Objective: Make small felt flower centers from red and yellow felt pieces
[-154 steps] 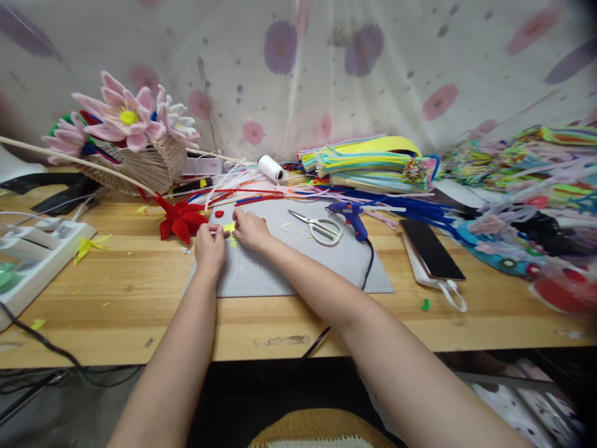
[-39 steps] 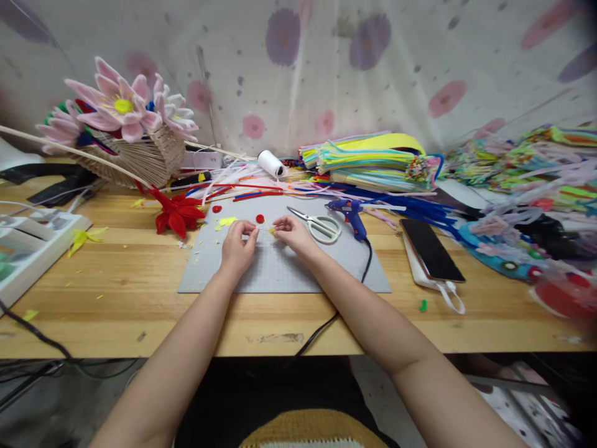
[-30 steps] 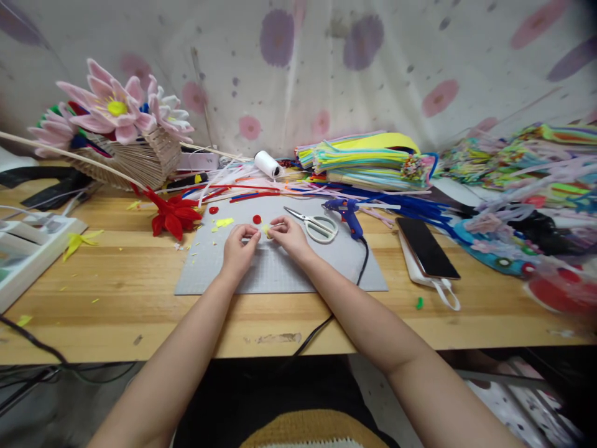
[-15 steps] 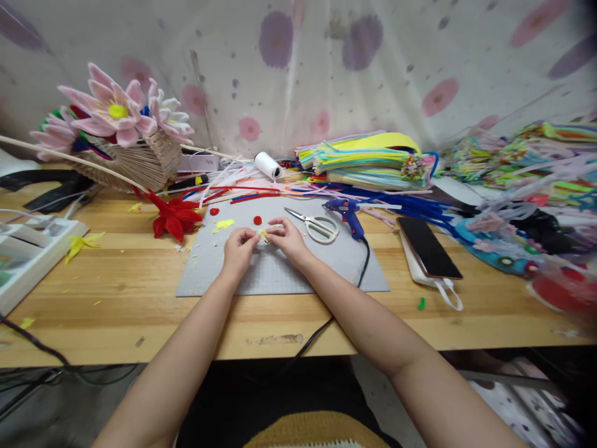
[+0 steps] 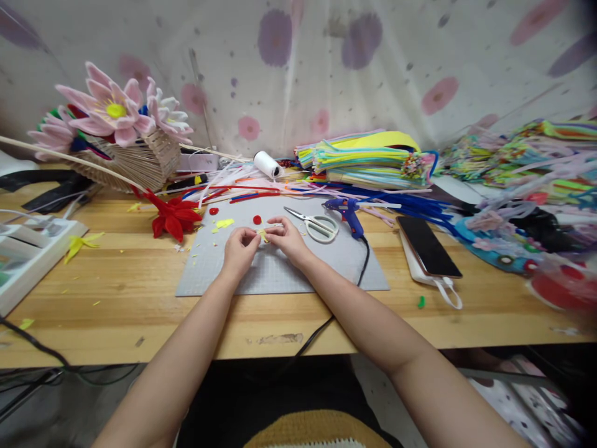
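Observation:
Over the grey cutting mat, my left hand and my right hand meet with fingertips pinched together. Between them is a small pale-yellow piece with thin strips; its exact kind is too small to make out. Just beyond the fingers lies a red round piece, and another red round piece sits farther left. Yellow scraps are scattered left of my left hand. Scissors with pale handles rest to the right of my right hand, beside a blue glue gun.
A red fuzzy flower lies left of the mat, near a white power strip. Pink flowers fill a woven basket. Bundled pipe cleaners and a white thread spool line the back. A phone lies right; the glue gun's black cord crosses the mat.
Both hands stay in nearly the same place, still pinching the yellow piece, with only slight finger movement. The whole view has shifted very slightly.

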`<state>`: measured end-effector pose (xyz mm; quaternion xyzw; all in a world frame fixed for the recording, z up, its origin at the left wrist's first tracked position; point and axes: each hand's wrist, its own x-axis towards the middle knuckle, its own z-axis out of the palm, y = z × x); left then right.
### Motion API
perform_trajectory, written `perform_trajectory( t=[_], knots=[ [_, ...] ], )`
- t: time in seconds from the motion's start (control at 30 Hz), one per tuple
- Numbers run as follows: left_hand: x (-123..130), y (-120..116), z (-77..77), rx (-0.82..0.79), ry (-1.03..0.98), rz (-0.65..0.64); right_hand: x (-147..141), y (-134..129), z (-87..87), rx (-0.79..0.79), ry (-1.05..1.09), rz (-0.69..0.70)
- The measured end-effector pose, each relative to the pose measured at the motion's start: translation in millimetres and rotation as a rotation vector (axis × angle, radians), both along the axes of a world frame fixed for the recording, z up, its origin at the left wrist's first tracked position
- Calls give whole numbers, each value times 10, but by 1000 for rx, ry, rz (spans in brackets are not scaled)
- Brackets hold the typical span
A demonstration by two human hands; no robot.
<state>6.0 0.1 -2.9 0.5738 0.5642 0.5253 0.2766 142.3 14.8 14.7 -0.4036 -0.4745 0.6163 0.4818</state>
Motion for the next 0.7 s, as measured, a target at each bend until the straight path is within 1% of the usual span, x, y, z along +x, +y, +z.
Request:
perform_trajectory(
  t=[0.13,0.3,0.43,0.7],
  knots=[
    [-1,-11,16,-8,12,14,10,26,-42,25,5,21],
    [11,-6,37,-32,-55,13,18,52,-82,64,15,39],
    [9,5,35,-12,-76,23,7,48,-82,87,10,37],
    [-4,8,24,24,-32,34,-3,41,-78,63,1,32]
  ],
)
